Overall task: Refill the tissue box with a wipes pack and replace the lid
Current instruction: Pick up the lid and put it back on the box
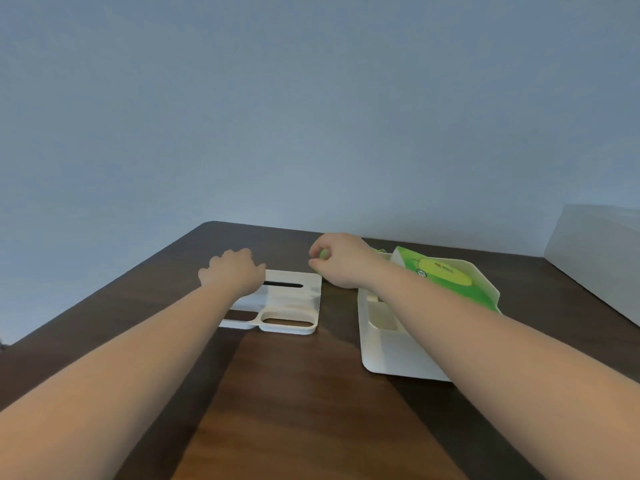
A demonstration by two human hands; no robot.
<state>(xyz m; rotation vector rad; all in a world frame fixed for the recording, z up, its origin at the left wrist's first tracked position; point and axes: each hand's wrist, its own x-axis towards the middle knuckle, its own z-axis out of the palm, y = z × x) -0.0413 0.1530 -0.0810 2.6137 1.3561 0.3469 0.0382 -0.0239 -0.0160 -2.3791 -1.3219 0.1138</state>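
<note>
Wipes pack [446, 275] sat tilted in tissue box [391, 355], not yet flat; lid [294, 303] off, on desk [311, 393].
L hand [233, 271] rested on lid, fingers curled; R hand [341, 259] fingers pinched a small green bit.

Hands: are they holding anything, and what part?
The right hand pinches a small green bit at its fingertips; what it belongs to can't be told. The left hand lies on the white lid's far left corner; a grip can't be told.
</note>
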